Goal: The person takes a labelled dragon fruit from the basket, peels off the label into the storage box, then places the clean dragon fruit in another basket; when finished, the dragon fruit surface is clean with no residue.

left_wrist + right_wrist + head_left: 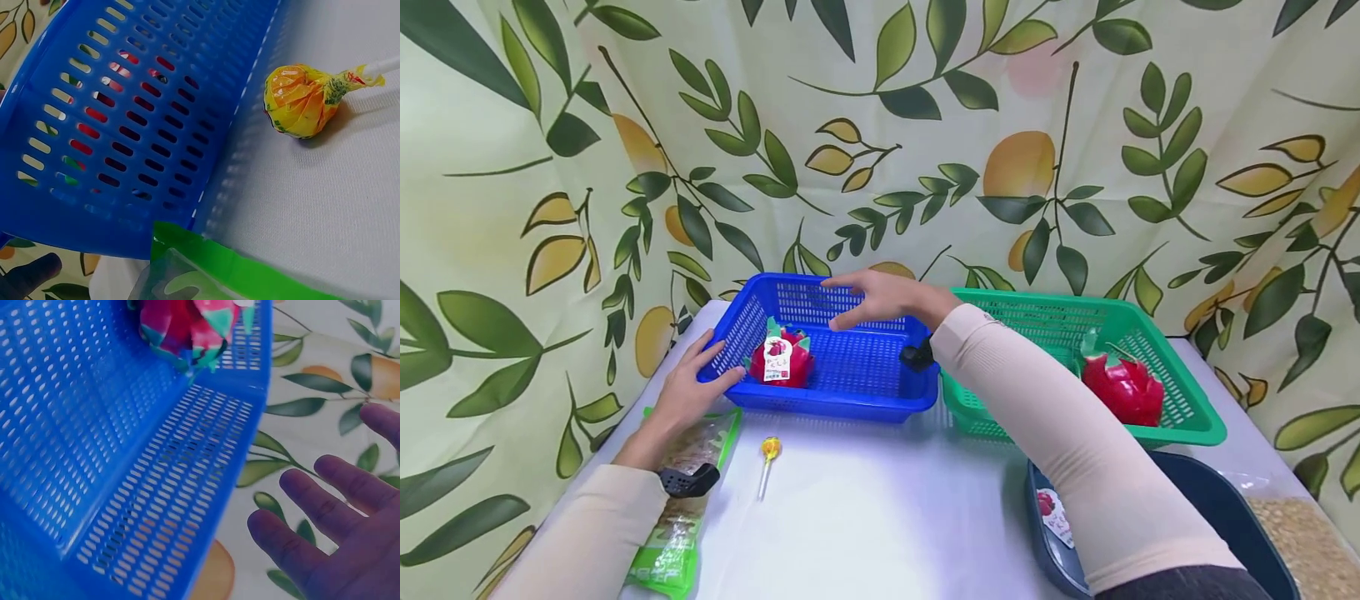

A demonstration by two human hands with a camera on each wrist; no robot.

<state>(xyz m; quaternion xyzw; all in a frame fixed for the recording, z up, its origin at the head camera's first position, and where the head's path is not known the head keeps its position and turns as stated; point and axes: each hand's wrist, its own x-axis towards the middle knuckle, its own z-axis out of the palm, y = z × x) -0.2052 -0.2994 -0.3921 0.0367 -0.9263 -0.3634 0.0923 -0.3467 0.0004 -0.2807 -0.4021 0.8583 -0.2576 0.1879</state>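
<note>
The blue plastic basket stands at the back left of the table, its slotted wall filling much of the left wrist view. Inside its left end sits a red dragon fruit with green tips and a round white label. My left hand is at the basket's left rim, fingers spread along the outer side, thumb near the fruit; I cannot tell how firmly it touches. Over the basket's back part hovers my right hand, holding nothing. Its fingers are spread apart beyond the rim in the right wrist view.
Right of it stands a green basket holding another dragon fruit. A dark tub with a labelled item is partly behind my right arm, beside a bag of grains. A yellow-wrapped lollipop and a green-edged packet lie in front.
</note>
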